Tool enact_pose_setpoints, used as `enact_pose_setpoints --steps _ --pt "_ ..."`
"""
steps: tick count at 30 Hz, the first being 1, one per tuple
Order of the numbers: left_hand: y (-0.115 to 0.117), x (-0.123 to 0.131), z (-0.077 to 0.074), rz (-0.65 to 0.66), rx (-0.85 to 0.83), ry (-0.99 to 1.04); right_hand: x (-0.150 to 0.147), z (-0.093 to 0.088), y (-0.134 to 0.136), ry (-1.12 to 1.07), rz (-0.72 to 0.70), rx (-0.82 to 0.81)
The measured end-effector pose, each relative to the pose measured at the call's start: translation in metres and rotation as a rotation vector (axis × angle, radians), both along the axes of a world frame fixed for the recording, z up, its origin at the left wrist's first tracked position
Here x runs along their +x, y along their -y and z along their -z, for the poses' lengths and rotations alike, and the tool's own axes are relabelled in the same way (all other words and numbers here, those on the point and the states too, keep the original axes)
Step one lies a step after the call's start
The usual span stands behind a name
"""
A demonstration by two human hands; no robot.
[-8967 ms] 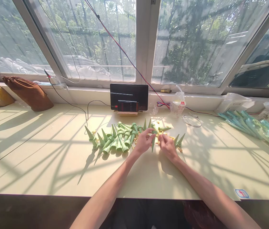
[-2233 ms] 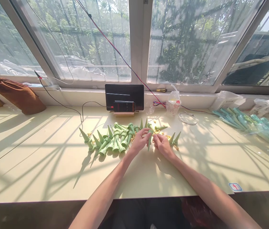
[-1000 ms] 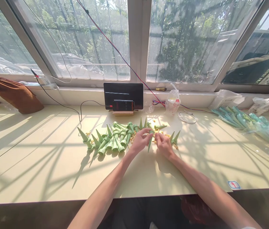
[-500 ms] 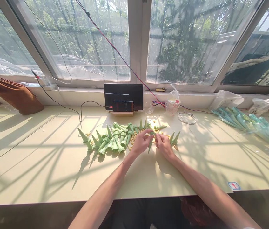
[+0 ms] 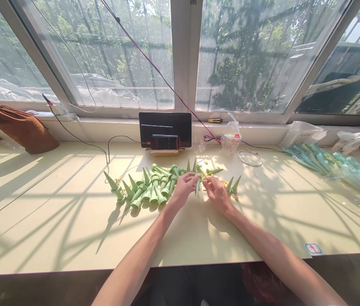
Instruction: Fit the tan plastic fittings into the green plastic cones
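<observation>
My left hand is closed on a green plastic cone spike, its tip pointing down. My right hand is just to the right of it, thumb and fingers pinched together near the spike's wide end; what they hold, if anything, is too small to make out. Left of my hands lies a heap of green cone spikes, some upright and some on their sides. Small yellow parts are scattered behind and around my hands. Two more spikes stand right of my right hand.
A phone leans on a black tablet at the back. A bagged cup and a coiled cable are farther right. Bagged bluish-green pieces lie at the right, a brown drawstring bag at the left.
The spike in my left hand has moved slightly up and left and is turned more upright. My right hand has drawn a little apart from it.
</observation>
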State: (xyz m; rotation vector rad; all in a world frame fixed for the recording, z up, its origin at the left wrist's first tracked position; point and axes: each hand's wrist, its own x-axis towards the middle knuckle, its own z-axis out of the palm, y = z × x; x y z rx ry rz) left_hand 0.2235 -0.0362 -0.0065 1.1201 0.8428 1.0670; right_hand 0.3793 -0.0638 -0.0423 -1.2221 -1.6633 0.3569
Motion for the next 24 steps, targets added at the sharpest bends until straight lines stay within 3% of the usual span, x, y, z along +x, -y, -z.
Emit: enact_pose_setpoints --steps 6,13,24 --pt "-0.001 0.0 0.003 0.021 0.041 -0.006 0.002 0.002 -0.001 -0.049 -0.026 -0.042" --pt "-0.002 0.001 0.007 -0.001 0.123 -0.084 -0.001 -0.003 0.003 -0.2 -0.059 -0.227" --pt "-0.004 0.001 0.013 -0.011 0.289 -0.212 -0.002 -0.013 0.003 -0.673 -0.362 -0.586"
